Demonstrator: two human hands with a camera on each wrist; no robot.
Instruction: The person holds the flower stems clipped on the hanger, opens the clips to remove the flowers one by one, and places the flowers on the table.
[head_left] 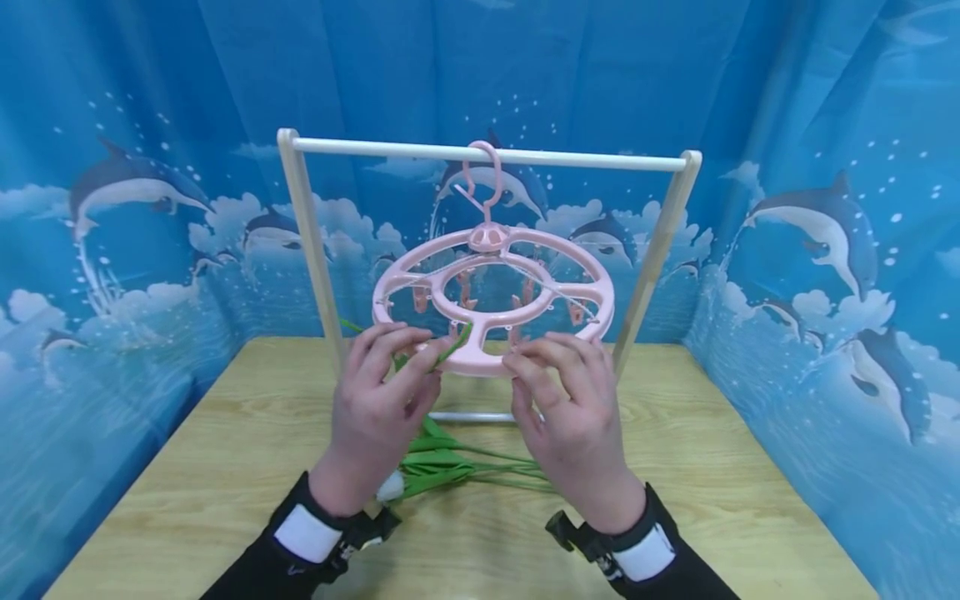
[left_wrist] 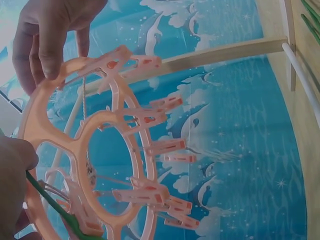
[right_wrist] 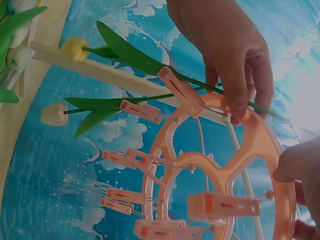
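Note:
A round pink clip hanger [head_left: 480, 365] hangs by its hook from a white bar, with pink clothespins [right_wrist: 126, 195] dangling under its rings. My left hand [head_left: 386, 396] grips the near left of the rim, a green stem [head_left: 459, 340] passing by its fingers. On the near right of the rim, my right hand [head_left: 573, 400] holds on with thumb and fingers. The right wrist view shows a yellow tulip [right_wrist: 76, 49] and a white tulip [right_wrist: 54, 114] on that left side, their stems running by clothespins. Whether the pins clamp both stems I cannot tell.
The white bar [head_left: 375, 148] spans a stand with wooden legs [head_left: 313, 233]. Several green-leaved tulips [head_left: 435, 467] lie on the wooden table [head_left: 247, 467] below the hands. A blue dolphin-print curtain [head_left: 390, 67] surrounds the table at the back and sides.

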